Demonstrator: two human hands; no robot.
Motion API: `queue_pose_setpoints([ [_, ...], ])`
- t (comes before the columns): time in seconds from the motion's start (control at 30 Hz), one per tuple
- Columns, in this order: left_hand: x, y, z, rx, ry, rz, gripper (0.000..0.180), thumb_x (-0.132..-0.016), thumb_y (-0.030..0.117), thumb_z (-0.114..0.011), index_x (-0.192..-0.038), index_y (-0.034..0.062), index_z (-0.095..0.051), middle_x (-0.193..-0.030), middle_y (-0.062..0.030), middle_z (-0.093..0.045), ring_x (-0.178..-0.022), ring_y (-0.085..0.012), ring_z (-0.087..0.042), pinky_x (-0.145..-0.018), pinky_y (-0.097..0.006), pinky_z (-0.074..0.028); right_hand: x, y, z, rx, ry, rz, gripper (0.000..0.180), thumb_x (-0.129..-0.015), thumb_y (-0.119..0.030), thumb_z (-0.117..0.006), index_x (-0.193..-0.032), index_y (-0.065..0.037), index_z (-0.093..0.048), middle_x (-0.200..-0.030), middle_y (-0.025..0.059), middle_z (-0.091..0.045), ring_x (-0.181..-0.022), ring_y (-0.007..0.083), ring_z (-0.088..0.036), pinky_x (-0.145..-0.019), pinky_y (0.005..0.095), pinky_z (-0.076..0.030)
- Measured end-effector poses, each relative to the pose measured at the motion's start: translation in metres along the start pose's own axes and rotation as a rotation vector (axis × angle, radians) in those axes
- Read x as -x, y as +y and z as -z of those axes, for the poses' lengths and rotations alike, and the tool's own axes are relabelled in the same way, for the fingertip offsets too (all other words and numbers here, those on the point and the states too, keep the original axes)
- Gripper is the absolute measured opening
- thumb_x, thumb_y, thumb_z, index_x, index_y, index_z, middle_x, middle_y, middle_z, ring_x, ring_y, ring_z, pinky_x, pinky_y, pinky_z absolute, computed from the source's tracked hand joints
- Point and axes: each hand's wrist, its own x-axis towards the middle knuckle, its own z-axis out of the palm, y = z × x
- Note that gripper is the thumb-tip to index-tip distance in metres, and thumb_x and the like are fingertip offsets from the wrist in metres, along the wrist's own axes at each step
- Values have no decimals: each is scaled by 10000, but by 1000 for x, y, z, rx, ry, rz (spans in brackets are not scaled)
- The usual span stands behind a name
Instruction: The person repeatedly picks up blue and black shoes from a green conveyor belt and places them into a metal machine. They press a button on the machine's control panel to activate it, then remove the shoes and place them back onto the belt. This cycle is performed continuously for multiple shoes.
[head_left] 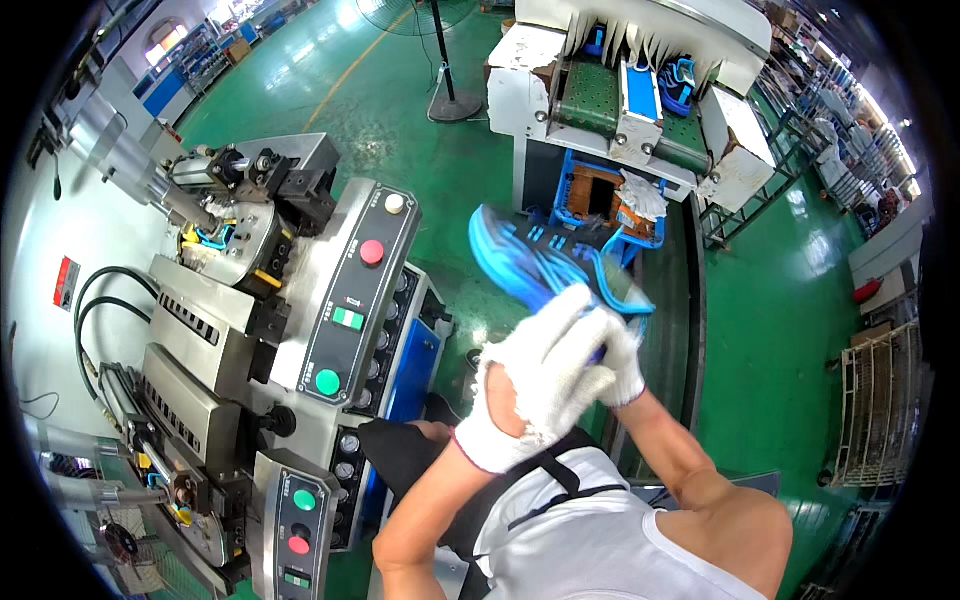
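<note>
- We see the blue-and-black shoe piece (520, 255) held up in front of the body, above the green floor (462, 190) and at the far side of both gloves.
- We read the left hand (550, 365), in a white knitted glove, as the grip that has it: the fingers are clamped on the piece's near edge.
- We find the right hand (625, 365), gloved too, just to the right and partly behind the left one; we cannot tell how its fingers stand.
- From the left grip, the piece lies away from the body and spreads mostly to the left; the left hand is the nearer.
- Motion smears it, so we judge only roughly that its long axis slants from far left to near right, and that it may be more than one piece.
- Beyond it we see a blue crate (570, 190), then a conveyor (590, 98) bearing other blue shoe parts (678, 85).
- On our left stands a steel machine (205, 335) with a control panel (345, 300) of coloured buttons, well apart from the piece.
</note>
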Motion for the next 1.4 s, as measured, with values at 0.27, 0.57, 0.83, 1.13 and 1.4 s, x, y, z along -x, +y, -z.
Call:
queue_pose_setpoints([
  [0.27, 116, -33, -22, -123, -96, 476, 555, -836, 111, -852, -1340, 31, -634, -1358, -230, -634, -1157, -440, -677, -947, -478, -589, -293, -41, -9, 967, 373, 549, 750, -936, -541, -716, -1365, 70, -644, -1378, 247, -676, -1313, 361, -619, -1144, 434, -423],
  [0.57, 262, -15, -41, -27, -23, 1136, 503, -893, 33, -796, -1357, 33, -602, -1380, -198, -588, -962, -273, -734, -797, -362, -629, -637, -96, 128, 1654, 260, 585, 988, -899, -691, -724, -1610, -65, -446, -1644, 131, -442, -1438, 363, -505, -1077, 605, -502],
  [0.83, 276, 23, -12, -200, 215, 1275, 339, -946, 131, -746, -1256, 22, -665, -1276, -213, -667, -1155, -410, -672, -971, -460, -562, -515, 23, 89, 1646, 174, 775, 794, -995, -599, -643, -1389, 90, -628, -1411, 292, -647, -1314, 395, -619, -1103, 451, -484],
  [1.13, 476, 187, -21, -667, 1143, 1810, 266, -988, 130, -687, -1229, 17, -681, -1140, -179, -701, -1072, -352, -688, -939, -415, -556, -115, 225, 83, 1092, -601, -313, 606, -1093, -284, -634, -1552, 58, -434, -1571, 203, -495, -1324, 265, -586, -1040, 370, -571],
  [1.4, 565, 461, -258, -1404, 1467, 2867, 540, -1020, 443, -614, -1324, -1, -663, -1260, -227, -699, -1179, -413, -667, -986, -523, -535, -49, 264, -9, 1253, -1208, -320, 680, -1069, -338, -661, -1579, 39, -417, -1613, 185, -449, -1375, 280, -561, -1073, 397, -570],
])
